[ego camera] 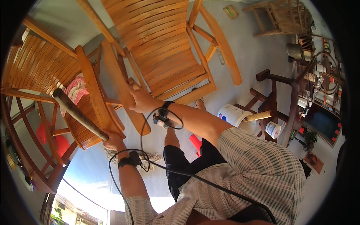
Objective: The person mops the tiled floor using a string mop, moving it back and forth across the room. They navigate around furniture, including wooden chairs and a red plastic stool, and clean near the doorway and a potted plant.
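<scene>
My left hand (112,141) is closed around a long wooden handle (80,115), whose upper end rises toward the camera. In line with it, partly behind my forearm, a stringy mop head (153,161) rests on the floor. My right hand (140,98) grips the broad armrest (118,84) of a slatted wooden chair (168,53); part of its fingers is hidden. Beside it stands a second slatted wooden chair (45,62), with a pink and white cloth (76,88) on its seat. Its armrest (94,90) ends close to my left hand.
A white bucket (232,114) with a bamboo piece (258,116) stands near a dark wooden frame (270,104). A smaller white tub (272,130) is beside it. Red objects (57,143) lie beyond the left chair. A wooden chair (281,19) stands at upper right. Black cables hang across my arms.
</scene>
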